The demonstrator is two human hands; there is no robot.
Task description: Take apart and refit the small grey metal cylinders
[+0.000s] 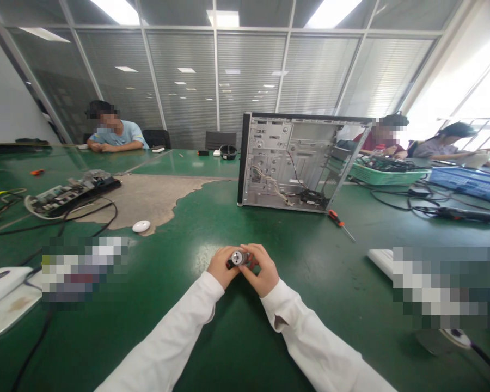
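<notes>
My left hand (223, 267) and my right hand (262, 269) meet low over the green table (212, 337), close to the middle of the view. Both are closed around a small cylindrical metal part (237, 257), whose round silver end with dark holes faces me. Dark and reddish bits show beside it between the fingers, and the rest is hidden by my hands. Beyond them an opened computer case (298, 158) stands upright, with loose wires inside. A screwdriver (338, 219) with an orange and black handle lies at the case's front right corner.
At left, a long dismantled device (73, 193) lies beside a torn patch of tabletop (147, 198) and a white oval object (141, 226). Black cables run along both sides. Green (387, 174) and blue (469, 182) baskets stand at right. Several people sit around the table.
</notes>
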